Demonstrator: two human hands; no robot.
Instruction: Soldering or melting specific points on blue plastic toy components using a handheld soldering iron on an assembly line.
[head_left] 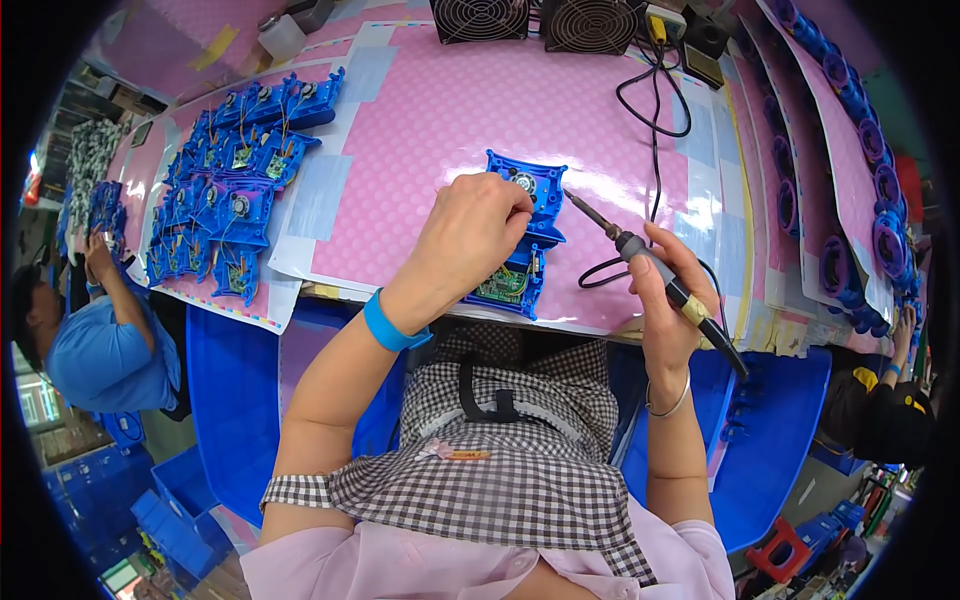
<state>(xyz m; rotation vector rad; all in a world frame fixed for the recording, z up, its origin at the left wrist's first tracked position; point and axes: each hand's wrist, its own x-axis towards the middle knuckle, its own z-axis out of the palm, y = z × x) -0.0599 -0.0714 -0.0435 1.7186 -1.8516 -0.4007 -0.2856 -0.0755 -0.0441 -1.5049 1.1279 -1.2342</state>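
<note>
A blue plastic housing (548, 212) lies on the pink mat in front of me. A round speaker (526, 182) sits in its far part, and a green circuit board (503, 286) with thin wires lies in the near part. Over its left side is my left hand (468, 228), its fingers closed; whatever they pinch is hidden under them. My right hand (672, 300) grips a soldering iron (660, 266) by its handle. The iron's tip points up and left, close to the housing's right edge and seemingly not touching it.
Several similar blue housings (240, 205) stand in rows at the left. Two fans (594, 24) are at the back, with a black cable (655, 150) on the mat. Blue bins (240, 370) flank my lap. Co-workers (115, 345) sit at both sides; purple-blue round parts (888, 240) line the right.
</note>
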